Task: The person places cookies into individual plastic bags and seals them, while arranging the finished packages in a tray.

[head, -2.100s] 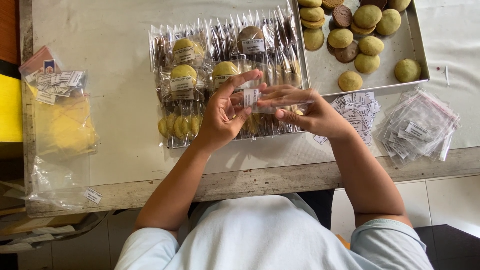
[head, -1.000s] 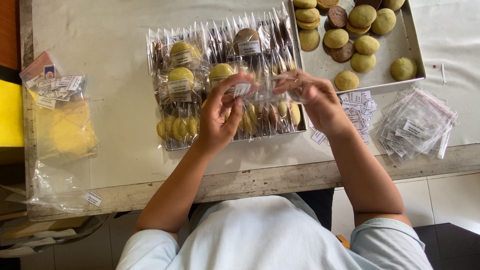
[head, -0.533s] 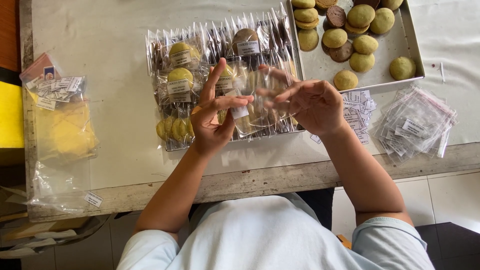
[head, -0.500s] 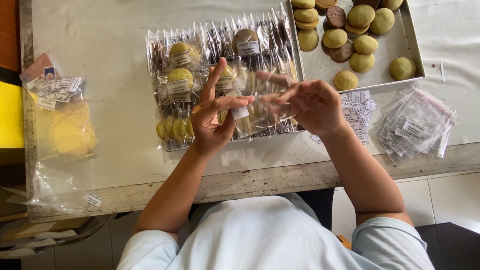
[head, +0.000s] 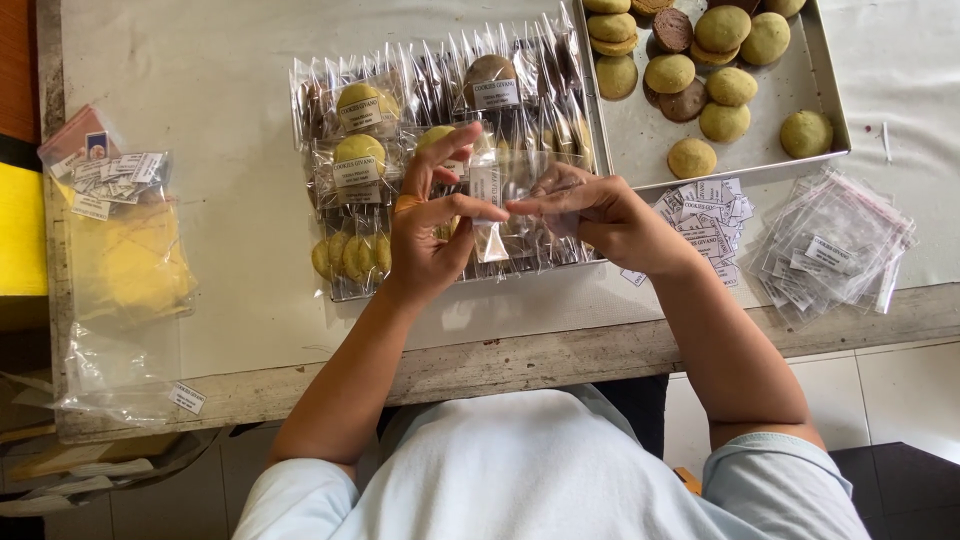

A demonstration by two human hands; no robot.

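Note:
My left hand (head: 430, 235) and my right hand (head: 600, 215) meet above the table, both pinching a small clear plastic bag (head: 497, 195) with a white label. The bag looks empty and is held upright between my fingertips. Under my hands lies a tray of bagged cookies (head: 420, 110), green and brown ones in clear wrappers with labels. A metal baking tray (head: 790, 90) at the upper right holds loose green and brown cookies (head: 725, 80).
A pile of empty clear bags (head: 835, 245) lies at the right, with loose white labels (head: 705, 215) beside it. At the left sits a clear bag holding yellow sheets (head: 125, 255) and small labels (head: 105, 175). The table's worn front edge (head: 560, 355) runs below.
My right hand came back from the bagged cookies toward my left hand. Both hands lifted the clear bag and now hold it between the fingertips.

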